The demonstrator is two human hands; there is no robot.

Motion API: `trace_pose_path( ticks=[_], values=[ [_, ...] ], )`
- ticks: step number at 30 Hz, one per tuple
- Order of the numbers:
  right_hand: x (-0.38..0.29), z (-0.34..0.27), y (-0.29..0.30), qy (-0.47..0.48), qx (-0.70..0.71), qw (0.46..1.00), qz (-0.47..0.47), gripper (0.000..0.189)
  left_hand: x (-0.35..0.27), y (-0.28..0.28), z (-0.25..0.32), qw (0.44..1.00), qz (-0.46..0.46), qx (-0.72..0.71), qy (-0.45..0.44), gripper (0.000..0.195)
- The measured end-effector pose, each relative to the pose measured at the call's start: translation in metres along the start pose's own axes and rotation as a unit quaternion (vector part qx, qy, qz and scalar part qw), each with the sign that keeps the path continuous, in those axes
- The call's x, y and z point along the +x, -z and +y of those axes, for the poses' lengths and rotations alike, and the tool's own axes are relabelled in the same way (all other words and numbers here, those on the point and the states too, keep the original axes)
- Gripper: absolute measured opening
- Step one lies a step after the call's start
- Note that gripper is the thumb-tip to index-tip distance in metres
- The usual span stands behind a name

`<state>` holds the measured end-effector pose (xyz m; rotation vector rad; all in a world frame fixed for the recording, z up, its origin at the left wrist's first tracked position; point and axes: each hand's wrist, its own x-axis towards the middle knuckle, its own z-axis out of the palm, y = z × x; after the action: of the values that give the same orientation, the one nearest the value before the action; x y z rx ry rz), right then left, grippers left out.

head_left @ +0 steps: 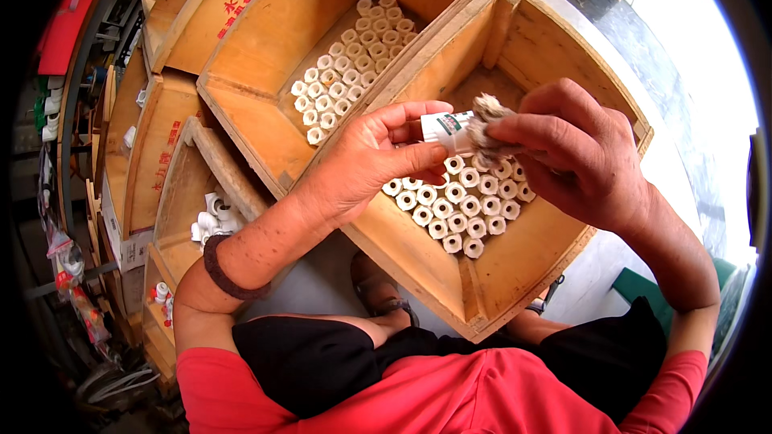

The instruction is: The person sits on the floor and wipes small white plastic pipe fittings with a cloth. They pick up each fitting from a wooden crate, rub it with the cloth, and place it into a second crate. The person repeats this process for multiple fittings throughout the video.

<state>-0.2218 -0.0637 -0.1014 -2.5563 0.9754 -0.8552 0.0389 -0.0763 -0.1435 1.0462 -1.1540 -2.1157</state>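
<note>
Between the fingers and thumb of my left hand (386, 154) is a white plastic pipe fitting (449, 128) with a green label bearing writing. My right hand (573, 150) pinches a greyish, frayed cloth rag (491, 123) against the fitting's right end, which the rag partly hides. Both hands are above the nearer wooden box (416, 262). Inside that box, below my hands, white plastic fittings (456, 194) with hexagonal ends stand upright in close rows, their holes facing up. My hands cover some of them.
A second wooden box (241, 66) adjoins on the left, with rows of similar white fittings (353, 63). Further left, wooden bins (175, 187) hold loose white fittings (214, 220). Stocked shelves (66, 150) line the far left. My sandalled feet (383, 295) are beneath the box; something green (642, 292) lies at right.
</note>
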Motion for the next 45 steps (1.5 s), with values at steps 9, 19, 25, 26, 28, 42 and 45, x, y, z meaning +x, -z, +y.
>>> trace_pose_path(
  ticks=[9, 19, 25, 26, 28, 42, 45],
  values=[
    [-0.004, -0.001, -0.022, 0.046, -0.085, 0.994, -0.043, 0.026, 0.001, -0.003, -0.005, 0.998, -0.013, -0.066, 0.02, 0.043],
    [-0.017, 0.018, -0.011, 0.044, -0.066, 0.995, -0.063, 0.04, 0.006, 0.007, -0.007, 0.982, -0.004, -0.184, 0.044, 0.042],
    [0.001, 0.004, -0.012, 0.074, -0.063, 0.995, 0.003, 0.031, 0.008, -0.004, -0.004, 0.979, -0.031, -0.199, 0.038, 0.039],
    [0.001, 0.005, -0.016, 0.078, -0.07, 0.995, -0.003, 0.029, 0.008, -0.005, -0.004, 0.978, -0.043, -0.199, 0.038, 0.039],
    [0.002, 0.002, -0.022, 0.07, -0.073, 0.995, -0.012, 0.028, 0.007, -0.006, -0.004, 0.977, -0.067, -0.199, 0.034, 0.042],
    [-0.009, 0.005, -0.011, 0.06, -0.046, 0.997, -0.033, 0.041, 0.006, 0.004, -0.002, 0.984, -0.03, -0.169, 0.041, 0.037],
    [0.002, -0.001, -0.009, 0.041, -0.036, 0.998, -0.016, 0.044, 0.005, -0.003, -0.002, 0.989, -0.043, -0.132, 0.042, 0.047]
  ],
)
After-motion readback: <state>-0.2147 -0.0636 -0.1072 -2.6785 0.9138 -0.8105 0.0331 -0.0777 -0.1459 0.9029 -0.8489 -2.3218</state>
